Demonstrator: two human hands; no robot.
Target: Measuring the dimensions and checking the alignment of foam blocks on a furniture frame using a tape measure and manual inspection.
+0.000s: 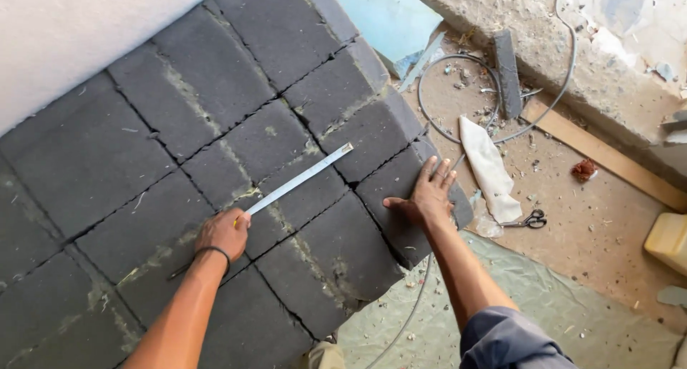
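A slab of dark grey foam blocks [215, 126], scored into rectangles, lies tilted in front of me. My left hand [223, 233] is closed on one end of a metal ruler [300, 178] that lies flat across the blocks, running up to the right. A thin yellow tip shows at the fingers of this hand. My right hand [428, 197] rests flat, fingers spread, on the block at the slab's right edge.
On the dusty floor to the right lie a white cloth [490, 169], black scissors [531, 219], a grey cable loop [458, 90], a wooden strip [608, 158] and a dark bar [507, 72]. A greenish sheet [544, 297] covers the floor below.
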